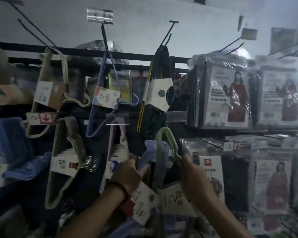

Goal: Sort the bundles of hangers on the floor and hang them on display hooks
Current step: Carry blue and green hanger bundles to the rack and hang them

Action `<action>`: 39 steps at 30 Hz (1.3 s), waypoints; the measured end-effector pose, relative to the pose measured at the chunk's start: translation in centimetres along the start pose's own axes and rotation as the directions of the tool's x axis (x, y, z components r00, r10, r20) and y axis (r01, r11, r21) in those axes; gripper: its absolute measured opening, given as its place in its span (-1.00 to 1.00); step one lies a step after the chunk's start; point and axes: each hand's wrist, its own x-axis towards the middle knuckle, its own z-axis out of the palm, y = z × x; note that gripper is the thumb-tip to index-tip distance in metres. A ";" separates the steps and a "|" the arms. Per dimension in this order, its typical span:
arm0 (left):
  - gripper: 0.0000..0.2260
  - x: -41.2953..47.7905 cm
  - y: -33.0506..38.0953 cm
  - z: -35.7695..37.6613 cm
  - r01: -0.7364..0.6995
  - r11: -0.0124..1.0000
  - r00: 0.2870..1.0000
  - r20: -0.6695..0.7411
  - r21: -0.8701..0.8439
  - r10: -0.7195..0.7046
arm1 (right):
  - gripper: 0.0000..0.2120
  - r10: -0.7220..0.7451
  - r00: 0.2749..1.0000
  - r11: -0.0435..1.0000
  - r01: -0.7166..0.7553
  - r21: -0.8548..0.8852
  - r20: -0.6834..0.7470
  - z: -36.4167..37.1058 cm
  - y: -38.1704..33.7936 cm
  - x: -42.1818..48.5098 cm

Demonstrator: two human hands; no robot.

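The green hanger bundle [168,140] is up before the lower middle of the display rack [79,51], hooks uppermost. My right hand [194,176] is curled round its shoulder, above the card label. My left hand [126,174] grips a pale blue and pink bundle [149,147] just beside it. Several hung bundles [100,93] already fill the upper and left hooks. These two, I judge, are not yet hung. I cannot see the floor.

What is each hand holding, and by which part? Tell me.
Left hand grips the pink and blue hanger bundle mid-frame, above its paper label. Right hand grips the green hanger bundle just above its card label.
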 end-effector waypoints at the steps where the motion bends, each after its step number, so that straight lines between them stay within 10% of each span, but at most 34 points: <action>1: -0.59 0.7 0.1 0.4 0.003 1.000 1.000 -0.003 0.002 -0.003 | -0.95 -0.007 1.000 1.000 0.008 0.015 -0.020 0.1 1.0 0.7; 9: -0.84 3.2 0.1 0.9 0.017 0.965 0.992 -0.121 0.261 0.015 | -0.90 0.005 0.997 0.998 -0.010 0.065 0.074 0.4 7.8 5.0; 17: -0.89 2.5 0.0 -0.9 -0.251 0.967 0.956 -0.146 0.034 0.253 | -0.74 -0.038 0.997 0.995 0.044 -0.088 0.065 1.6 8.3 8.3; 24: -0.84 2.6 2.5 -0.8 -0.369 0.928 0.916 0.152 -0.047 0.372 | -0.74 -0.124 0.984 0.970 0.093 -0.224 -0.131 2.1 7.9 10.0; 31: -0.52 4.2 4.8 0.5 -0.330 0.929 0.929 0.119 -0.170 0.352 | -0.77 -0.092 0.969 0.981 0.048 -0.190 -0.231 2.6 8.1 10.7; 39: -0.79 5.9 5.1 1.2 -0.300 0.938 0.946 0.076 -0.172 0.316 | -0.86 0.023 0.986 1.000 -0.024 -0.007 -0.165 4.6 7.6 12.4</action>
